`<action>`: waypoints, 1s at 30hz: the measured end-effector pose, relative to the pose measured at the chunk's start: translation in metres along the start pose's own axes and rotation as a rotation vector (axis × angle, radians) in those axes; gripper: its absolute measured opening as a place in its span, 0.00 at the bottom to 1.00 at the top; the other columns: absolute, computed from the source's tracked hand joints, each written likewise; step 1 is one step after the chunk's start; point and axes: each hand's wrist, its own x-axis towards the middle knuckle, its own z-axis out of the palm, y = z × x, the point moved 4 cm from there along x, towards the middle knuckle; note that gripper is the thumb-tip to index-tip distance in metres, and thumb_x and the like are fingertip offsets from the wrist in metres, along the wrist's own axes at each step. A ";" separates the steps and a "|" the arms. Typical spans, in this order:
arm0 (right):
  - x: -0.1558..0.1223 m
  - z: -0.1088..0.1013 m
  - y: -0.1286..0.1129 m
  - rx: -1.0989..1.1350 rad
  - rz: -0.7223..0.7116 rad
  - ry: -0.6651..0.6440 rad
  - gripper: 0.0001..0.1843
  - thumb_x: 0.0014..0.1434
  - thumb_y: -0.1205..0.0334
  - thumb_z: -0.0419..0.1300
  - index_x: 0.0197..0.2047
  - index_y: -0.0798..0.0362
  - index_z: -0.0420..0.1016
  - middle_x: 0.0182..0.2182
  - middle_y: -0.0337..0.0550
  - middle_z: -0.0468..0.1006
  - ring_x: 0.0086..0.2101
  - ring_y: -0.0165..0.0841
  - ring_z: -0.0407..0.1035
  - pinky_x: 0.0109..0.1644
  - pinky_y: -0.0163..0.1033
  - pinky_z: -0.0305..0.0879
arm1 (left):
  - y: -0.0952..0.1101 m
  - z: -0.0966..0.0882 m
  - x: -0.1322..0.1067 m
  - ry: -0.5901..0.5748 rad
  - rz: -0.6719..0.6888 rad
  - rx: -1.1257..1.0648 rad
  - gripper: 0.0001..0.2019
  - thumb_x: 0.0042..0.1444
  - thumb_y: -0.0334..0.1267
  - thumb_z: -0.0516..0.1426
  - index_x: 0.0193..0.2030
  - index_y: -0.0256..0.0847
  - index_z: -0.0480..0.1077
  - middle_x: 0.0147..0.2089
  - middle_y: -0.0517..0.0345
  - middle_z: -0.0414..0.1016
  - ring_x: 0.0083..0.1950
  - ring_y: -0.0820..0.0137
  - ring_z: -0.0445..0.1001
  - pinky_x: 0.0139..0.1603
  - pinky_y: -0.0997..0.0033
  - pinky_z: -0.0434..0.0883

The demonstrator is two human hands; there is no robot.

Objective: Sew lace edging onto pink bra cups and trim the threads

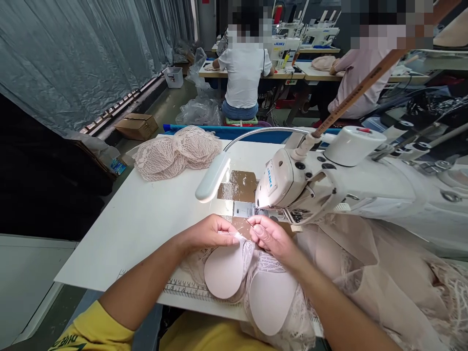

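Note:
A pale pink lace bra (237, 273) lies cups-up at the table's near edge. My left hand (210, 231) pinches its centre piece with closed fingers. My right hand (268, 236) pinches the same spot from the right, fingers pressed together. Both hands sit just in front of the needle area of the white sewing machine (303, 180), over its metal plate (243, 210).
A stack of finished lace bras (175, 151) lies at the table's far left. A gooseneck lamp (214, 175) shines over the plate. Loose lace fabric (383, 282) piles up at right. Two other people sit at machines behind, backs turned. A cardboard box (137, 126) stands on the floor.

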 end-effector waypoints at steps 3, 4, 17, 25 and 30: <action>-0.001 0.000 -0.001 -0.036 -0.005 -0.065 0.20 0.58 0.45 0.58 0.43 0.53 0.68 0.26 0.35 0.65 0.24 0.26 0.59 0.27 0.33 0.58 | -0.001 -0.002 -0.001 0.021 -0.013 -0.034 0.17 0.51 0.47 0.63 0.34 0.31 0.75 0.26 0.61 0.63 0.30 0.74 0.59 0.31 0.74 0.58; -0.001 0.001 -0.002 -0.058 -0.013 -0.089 0.19 0.57 0.46 0.59 0.42 0.54 0.69 0.26 0.36 0.66 0.25 0.27 0.60 0.28 0.33 0.59 | -0.002 -0.002 -0.001 0.029 -0.017 -0.048 0.17 0.51 0.47 0.63 0.34 0.31 0.75 0.27 0.60 0.64 0.30 0.74 0.59 0.31 0.74 0.58; 0.002 0.012 -0.006 -0.218 -0.077 0.001 0.13 0.58 0.52 0.59 0.34 0.54 0.73 0.29 0.40 0.72 0.29 0.30 0.66 0.33 0.35 0.63 | -0.003 0.000 0.002 0.009 -0.011 -0.001 0.19 0.50 0.50 0.63 0.26 0.32 0.71 0.22 0.65 0.54 0.26 0.77 0.50 0.26 0.75 0.49; -0.022 -0.016 -0.029 -0.562 0.053 -0.007 0.15 0.56 0.49 0.61 0.41 0.50 0.72 0.31 0.39 0.74 0.30 0.33 0.67 0.32 0.35 0.60 | 0.000 -0.006 -0.008 0.011 0.025 -0.011 0.13 0.53 0.44 0.61 0.34 0.33 0.73 0.32 0.58 0.69 0.34 0.72 0.65 0.36 0.74 0.64; -0.063 -0.042 -0.039 -0.888 0.158 0.025 0.17 0.53 0.46 0.62 0.41 0.47 0.74 0.34 0.42 0.78 0.31 0.38 0.70 0.29 0.36 0.58 | 0.001 -0.003 -0.017 -0.077 -0.005 0.103 0.19 0.46 0.43 0.65 0.42 0.36 0.70 0.37 0.58 0.70 0.36 0.70 0.68 0.37 0.74 0.65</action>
